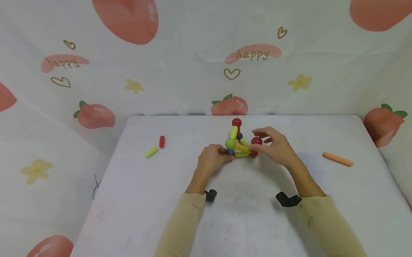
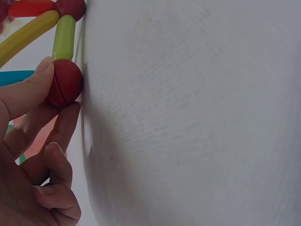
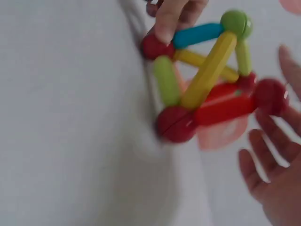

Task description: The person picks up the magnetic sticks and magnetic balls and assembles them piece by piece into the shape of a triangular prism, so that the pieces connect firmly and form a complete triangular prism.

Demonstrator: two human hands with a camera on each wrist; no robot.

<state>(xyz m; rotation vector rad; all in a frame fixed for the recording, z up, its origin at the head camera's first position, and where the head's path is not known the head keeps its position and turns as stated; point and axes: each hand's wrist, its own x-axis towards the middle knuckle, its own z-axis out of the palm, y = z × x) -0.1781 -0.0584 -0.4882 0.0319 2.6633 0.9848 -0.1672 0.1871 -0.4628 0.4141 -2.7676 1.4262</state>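
Observation:
A structure of coloured magnetic rods and balls [image 1: 242, 146] stands on the table between the two hands. My left hand [image 1: 212, 158] pinches the red ball [image 2: 68, 84] at its lower left corner between thumb and fingers. From that ball a lime rod [image 2: 64, 38] runs to another red ball [image 3: 176, 124], and a blue rod [image 3: 197, 36] rises to a green ball [image 1: 230, 143]. My right hand [image 1: 276, 145] is at the right side, fingers spread around a raised red ball [image 3: 271, 96] on top of a red rod [image 3: 225, 110].
A short red rod [image 1: 162, 141] and a lime rod [image 1: 151, 152] lie on the left part of the table [image 1: 144, 225]. An orange rod [image 1: 337, 159] lies to the right. A patterned cloth [image 1: 188, 59] hangs behind the back edge.

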